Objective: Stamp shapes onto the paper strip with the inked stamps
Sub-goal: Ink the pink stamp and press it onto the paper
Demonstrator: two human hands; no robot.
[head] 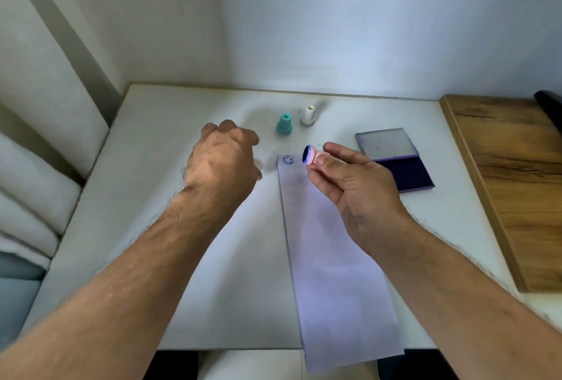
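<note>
A long white paper strip point(328, 245) lies lengthwise on the white table, its near end hanging over the front edge. A blue smiley print point(288, 160) marks its far left corner. My right hand point(355, 185) holds a pink stamp point(310, 155) above the strip's far end, tilted so its blue inked face points left. My left hand point(223, 160) hovers left of the strip with fingers curled and nothing visible in it. A teal stamp point(284, 124) and a white stamp point(308, 116) stand upright beyond the strip.
An open ink pad point(395, 160) with a dark blue pad and raised lid lies right of the strip. A wooden board point(514, 185) borders the white table point(170, 258) on the right. Walls close in behind, cushions at left.
</note>
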